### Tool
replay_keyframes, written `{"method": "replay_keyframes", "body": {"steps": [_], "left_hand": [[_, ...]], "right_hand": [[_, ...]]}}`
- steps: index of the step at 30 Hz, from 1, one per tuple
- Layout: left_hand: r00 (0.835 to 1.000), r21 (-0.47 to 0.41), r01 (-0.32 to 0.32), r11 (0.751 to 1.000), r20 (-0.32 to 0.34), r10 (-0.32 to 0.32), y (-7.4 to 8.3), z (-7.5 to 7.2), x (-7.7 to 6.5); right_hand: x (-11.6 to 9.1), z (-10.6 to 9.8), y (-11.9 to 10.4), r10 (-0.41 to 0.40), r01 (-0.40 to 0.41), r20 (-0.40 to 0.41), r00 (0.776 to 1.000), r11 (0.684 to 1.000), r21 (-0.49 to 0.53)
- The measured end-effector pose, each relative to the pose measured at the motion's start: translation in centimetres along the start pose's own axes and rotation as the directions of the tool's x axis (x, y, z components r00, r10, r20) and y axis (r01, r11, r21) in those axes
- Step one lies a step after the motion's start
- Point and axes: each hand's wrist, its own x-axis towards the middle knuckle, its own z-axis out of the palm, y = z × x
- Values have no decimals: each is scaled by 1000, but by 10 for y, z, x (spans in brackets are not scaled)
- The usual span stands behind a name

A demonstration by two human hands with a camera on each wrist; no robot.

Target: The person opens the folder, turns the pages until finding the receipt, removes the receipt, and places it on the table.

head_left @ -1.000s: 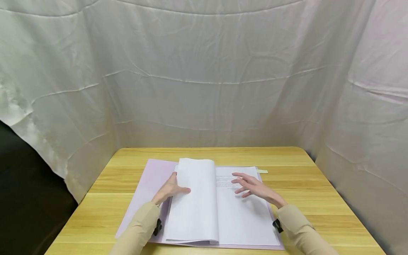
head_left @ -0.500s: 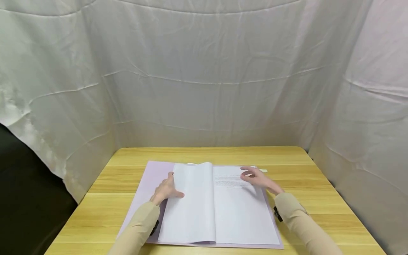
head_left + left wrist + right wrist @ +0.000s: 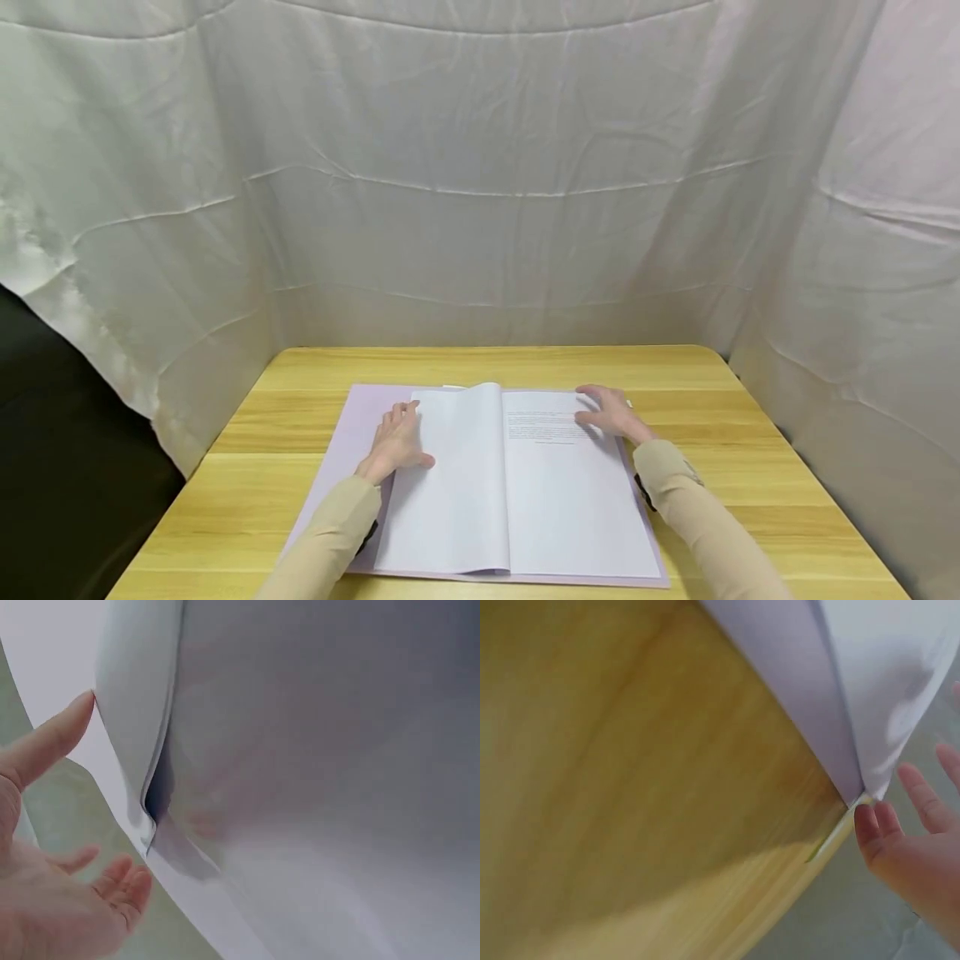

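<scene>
A lilac folder lies open on the table with white sheets inside. The turned sheets on its left half bulge up near the fold, and the right-hand page carries a block of print near its top. My left hand is spread at the outer edge of the left sheets, thumb over the paper; in the left wrist view its thumb reaches the sheet's edge. Over the upper right corner of the right page is my right hand, fingers relaxed, beside the page corner in the right wrist view.
The wooden table extends past the folder on both sides and behind it. A pale strip sticks out at the folder's top right corner. Grey-white curtains hang around the table, with a dark area at the left.
The left sheets have come down flatter toward the left. My right hand has shifted right, from over the print to the page's upper right corner. The left hand has moved slightly left.
</scene>
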Motion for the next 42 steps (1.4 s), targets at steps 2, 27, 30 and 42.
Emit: {"method": "replay_keyframes", "body": {"steps": [2, 27, 30, 42], "left_hand": [[998, -40, -58, 998, 21, 59, 2, 1, 1], [889, -255, -211, 944, 350, 294, 17, 19, 10], [887, -288, -212, 934, 345, 308, 19, 20, 9], [901, -227, -174, 958, 355, 248, 26, 25, 10]], "right_hand": [[2, 1, 2, 30, -30, -7, 1000, 999, -25], [15, -1, 17, 66, -70, -113, 991, 997, -28], [18, -1, 16, 66, -70, -125, 990, 997, -29], [18, -3, 16, 171, -168, -239, 956, 985, 33]]}}
